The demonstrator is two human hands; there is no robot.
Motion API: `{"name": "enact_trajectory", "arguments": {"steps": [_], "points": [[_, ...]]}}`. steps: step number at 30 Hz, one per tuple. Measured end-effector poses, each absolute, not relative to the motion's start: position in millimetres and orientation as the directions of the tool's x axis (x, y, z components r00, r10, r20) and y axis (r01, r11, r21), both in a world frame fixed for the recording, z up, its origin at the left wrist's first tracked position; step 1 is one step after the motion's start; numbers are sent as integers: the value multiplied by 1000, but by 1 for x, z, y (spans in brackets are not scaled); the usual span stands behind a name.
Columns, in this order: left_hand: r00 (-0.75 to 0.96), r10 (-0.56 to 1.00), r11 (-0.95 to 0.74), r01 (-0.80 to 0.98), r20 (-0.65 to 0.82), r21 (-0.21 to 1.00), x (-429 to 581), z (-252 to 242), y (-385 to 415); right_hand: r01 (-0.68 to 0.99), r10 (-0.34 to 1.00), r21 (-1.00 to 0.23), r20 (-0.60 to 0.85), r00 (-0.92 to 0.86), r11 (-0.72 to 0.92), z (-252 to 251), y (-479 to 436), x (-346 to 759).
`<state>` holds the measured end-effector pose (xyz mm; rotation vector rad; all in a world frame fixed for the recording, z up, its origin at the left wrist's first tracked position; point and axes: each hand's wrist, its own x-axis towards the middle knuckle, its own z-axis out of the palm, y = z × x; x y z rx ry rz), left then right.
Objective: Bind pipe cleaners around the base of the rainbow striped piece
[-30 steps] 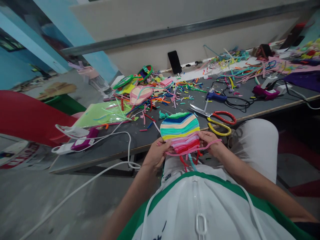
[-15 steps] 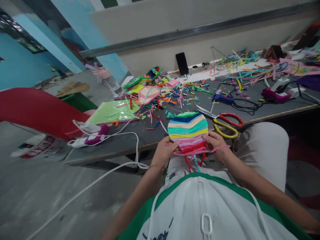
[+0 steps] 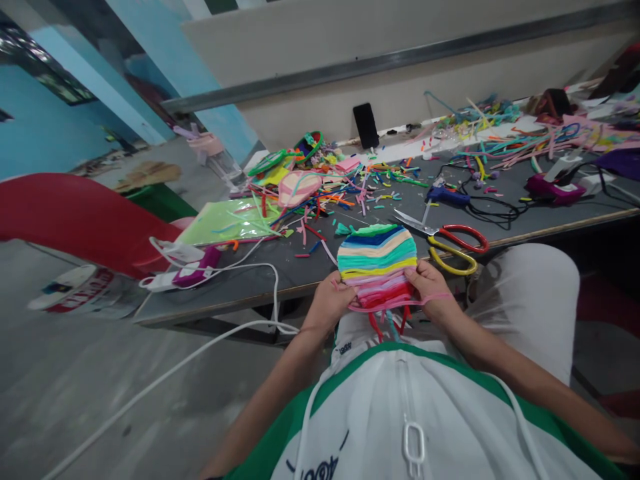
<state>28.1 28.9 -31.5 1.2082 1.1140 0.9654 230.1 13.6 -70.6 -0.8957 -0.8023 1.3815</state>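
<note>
**A:** From the head camera, where is the striped disc (image 3: 377, 257)?

**B:** It sits between the hands, over the near edge of the table (image 3: 240, 288). The left hand (image 3: 327, 308) pinches its rim at eight o'clock and the right hand (image 3: 433, 290) at four o'clock. Both are closed on it, apart from each other.

**A:** Anything close by?

**B:** A pink pipe cleaner (image 3: 395, 307) runs along its six o'clock edge. Scissors (image 3: 450, 243) lie at two o'clock.

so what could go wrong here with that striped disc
The pink stem stretched between the left hand and right hand sags across the disc and could slip off its row. The red and teal ends dangling below might snag. The scissors lie at the table edge beside the disc and could get knocked off.
</note>
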Motion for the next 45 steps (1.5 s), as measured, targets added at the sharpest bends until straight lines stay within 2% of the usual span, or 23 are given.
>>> {"name": "enact_trajectory", "arguments": {"steps": [6, 11, 19, 22, 29, 33, 38, 45], "points": [[287, 950, 140, -41, -123, 989, 24, -26, 27, -436, 999, -899, -39, -5, -37, -76, 16, 234], [261, 961, 112, -58, -94, 992, 26, -31, 25, -335, 999, -942, -14, -52, -31, -73, 14, 239], [235, 968, 76, 75, -92, 994, 18, -30, 24, -222, 997, -973, -59, -43, -67, -71, 12, 238], [242, 965, 92, 63, -105, 994, 18, -27, 22, -212, 995, -973, -83, -47, -91, -77, 17, 239], [221, 974, 64, -94, -42, 994, 27, -36, 14, -210, 992, -975, -52, -111, -75, -75, 23, 245], [194, 979, 81, -68, -66, 994, 26, -42, 12, -296, 969, -931, -164, -186, -215, -71, 9, 254], [177, 982, 89, -105, -70, 990, 26, -44, 12, -333, 931, -871, -316, -184, -362, -76, -7, 255], [190, 977, 102, -15, -97, 995, 20, -47, 15, -380, 909, -858, -206, -362, -346, -74, -1, 235]]}}
